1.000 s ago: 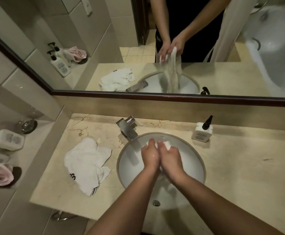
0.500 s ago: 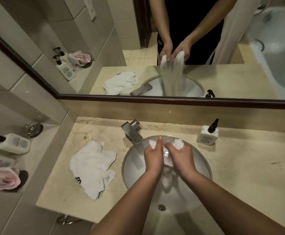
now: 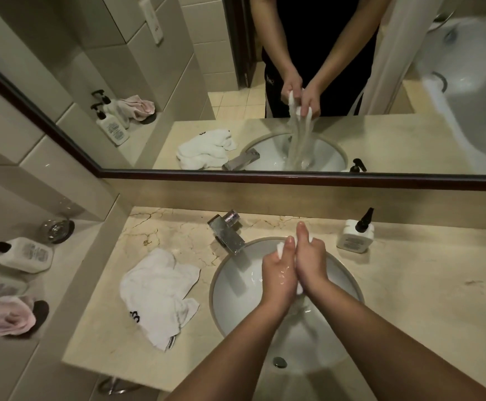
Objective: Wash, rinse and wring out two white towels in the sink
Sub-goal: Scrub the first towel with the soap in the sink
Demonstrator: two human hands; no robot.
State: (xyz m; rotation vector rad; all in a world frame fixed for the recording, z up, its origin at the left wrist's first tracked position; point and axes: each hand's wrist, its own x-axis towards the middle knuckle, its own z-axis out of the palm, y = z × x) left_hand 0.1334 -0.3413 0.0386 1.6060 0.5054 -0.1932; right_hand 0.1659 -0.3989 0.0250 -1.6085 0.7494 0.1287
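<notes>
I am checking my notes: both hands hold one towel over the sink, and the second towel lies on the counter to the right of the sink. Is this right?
Not quite. In the head view the second towel lies on the counter to the left of the sink, not the right. The rest holds: left hand and right hand hold one towel over the sink.

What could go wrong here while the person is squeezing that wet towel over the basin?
1. Both hands, left hand and right hand, grip the wet towel high above the sink; wringing there may splash the counter.
2. The second towel lies close to the basin's rim, so drips could soak it early.
3. The soap bottle stands near the right elbow's path and might get knocked.
</notes>
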